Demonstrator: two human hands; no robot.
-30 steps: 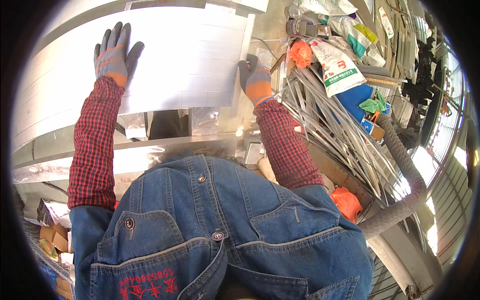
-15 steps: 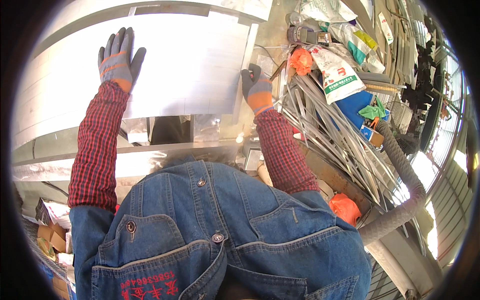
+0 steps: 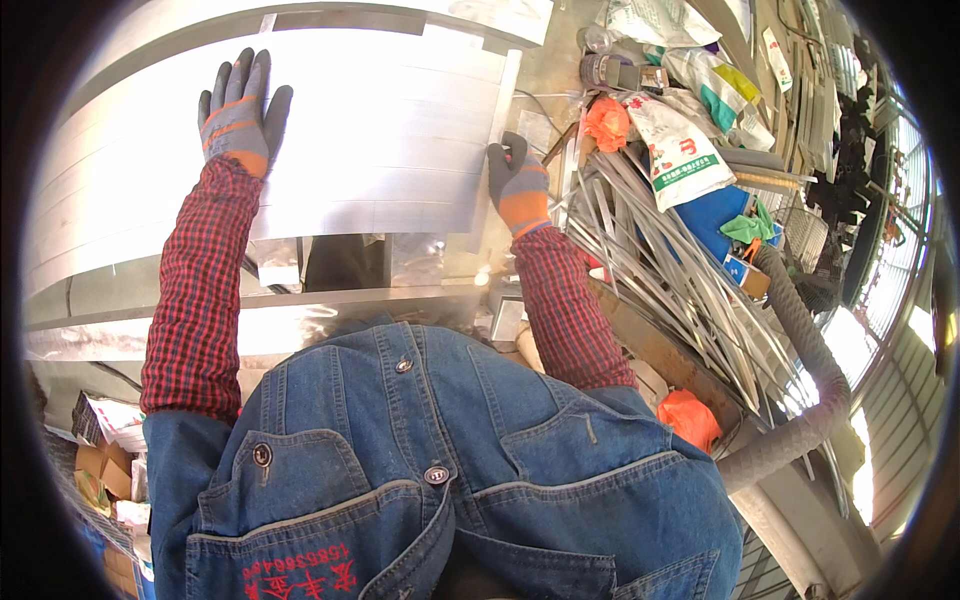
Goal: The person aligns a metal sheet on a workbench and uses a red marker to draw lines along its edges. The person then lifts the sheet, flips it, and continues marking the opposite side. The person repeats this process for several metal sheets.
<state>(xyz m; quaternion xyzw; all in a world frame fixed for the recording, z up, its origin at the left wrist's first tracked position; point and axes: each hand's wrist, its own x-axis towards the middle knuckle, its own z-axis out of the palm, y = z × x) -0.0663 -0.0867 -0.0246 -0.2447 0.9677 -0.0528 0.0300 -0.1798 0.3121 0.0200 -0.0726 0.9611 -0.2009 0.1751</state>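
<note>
My left hand [image 3: 240,125], in a grey and orange glove, lies flat with fingers spread on a bright, pale sheet-like surface [image 3: 390,130]. Fine lines run lengthwise across that surface, like long flat strips laid side by side; glare washes out much of it. At its right end stands a narrow pale edge strip [image 3: 496,125]. My right hand [image 3: 520,190], gloved alike, is beside this strip with its fingers curled and pressed together. Whatever the right fingers pinch, if anything, is hidden.
Right of my right arm lies a heap of thin metal strips [image 3: 670,260], with a white printed bag [image 3: 685,150] and orange plastic [image 3: 607,124] above. A thick grey hose [image 3: 800,420] curves along the right. Cardboard boxes [image 3: 105,468] sit at lower left. A metal rail [image 3: 250,310] crosses before me.
Both hands keep nearly the same places on and beside the pale surface. The view has shifted slightly, and the lines on the surface show more clearly.
</note>
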